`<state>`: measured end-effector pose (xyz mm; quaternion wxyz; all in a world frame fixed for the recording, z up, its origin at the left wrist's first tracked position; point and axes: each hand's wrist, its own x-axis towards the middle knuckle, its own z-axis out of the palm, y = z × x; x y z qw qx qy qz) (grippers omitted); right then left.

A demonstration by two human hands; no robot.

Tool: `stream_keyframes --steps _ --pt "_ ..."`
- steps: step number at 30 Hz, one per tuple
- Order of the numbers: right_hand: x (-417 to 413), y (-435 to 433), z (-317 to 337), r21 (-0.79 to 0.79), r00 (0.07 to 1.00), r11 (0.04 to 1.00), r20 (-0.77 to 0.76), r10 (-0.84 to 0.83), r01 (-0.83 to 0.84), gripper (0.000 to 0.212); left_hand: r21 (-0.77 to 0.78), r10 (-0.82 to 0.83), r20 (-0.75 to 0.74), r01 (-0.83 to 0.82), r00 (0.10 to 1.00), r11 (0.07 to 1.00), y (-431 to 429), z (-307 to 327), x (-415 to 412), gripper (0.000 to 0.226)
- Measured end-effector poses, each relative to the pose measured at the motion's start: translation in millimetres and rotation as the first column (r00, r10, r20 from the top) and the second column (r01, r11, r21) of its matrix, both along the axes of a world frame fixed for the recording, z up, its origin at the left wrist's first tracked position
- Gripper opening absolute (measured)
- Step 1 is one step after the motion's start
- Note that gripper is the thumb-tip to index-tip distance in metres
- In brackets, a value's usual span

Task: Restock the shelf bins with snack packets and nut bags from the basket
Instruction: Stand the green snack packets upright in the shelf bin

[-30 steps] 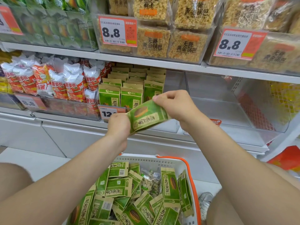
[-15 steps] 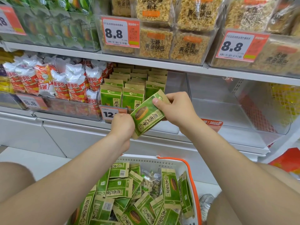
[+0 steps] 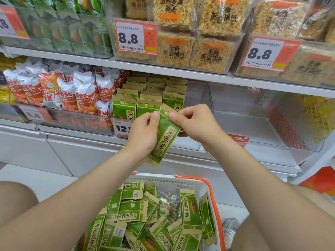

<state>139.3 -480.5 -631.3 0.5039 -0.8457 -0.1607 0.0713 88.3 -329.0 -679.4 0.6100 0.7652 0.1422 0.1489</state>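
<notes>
Both hands hold one green seed packet [image 3: 164, 138] nearly upright in front of the middle shelf. My left hand [image 3: 145, 131] pinches its upper left edge and my right hand [image 3: 194, 124] pinches its top right corner. Just behind stands a clear bin [image 3: 192, 144] with rows of the same green packets [image 3: 145, 95] filling its left side. Below, a white basket [image 3: 181, 180] with an orange handle holds several green packets [image 3: 134, 214] and a clear nut bag [image 3: 167, 207].
Red-and-white snack bags [image 3: 59, 91] fill the bin to the left. An unfilled clear bin [image 3: 253, 127] sits to the right. The upper shelf holds rice-crisp packs [image 3: 192, 49] behind 8.8 price tags [image 3: 135, 38]. My knees flank the basket.
The packet has swung from lying sideways to nearly upright. Both hands rose towards the bin, and the left hand shifted from the packet's lower end to its upper edge.
</notes>
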Motion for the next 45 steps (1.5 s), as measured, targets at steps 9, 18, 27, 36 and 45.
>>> stream_keyframes --steps 9,18,27,36,45 --pt "-3 8 -2 0.057 0.983 0.998 -0.184 -0.018 0.029 0.039 -0.227 -0.133 0.029 0.136 0.991 0.964 0 11 -3 0.033" --pt "3 1 0 0.008 0.988 0.999 -0.151 0.041 -0.040 0.038 -0.296 0.081 0.013 -0.073 0.997 0.952 -4 13 -2 0.024" --pt "0 10 -8 0.072 1.000 0.997 -0.012 -0.023 0.024 0.034 -0.255 -0.075 -0.180 0.027 0.981 0.967 1 25 -4 0.041" --pt "-12 18 -12 0.282 0.970 0.958 -0.240 0.025 0.045 0.044 -0.160 0.124 0.044 -0.115 0.991 0.980 -2 17 -5 0.030" --pt "5 7 -15 0.095 0.998 0.994 -0.027 -0.052 0.055 0.017 -0.447 -0.007 0.005 0.008 1.000 0.894 8 23 11 0.036"
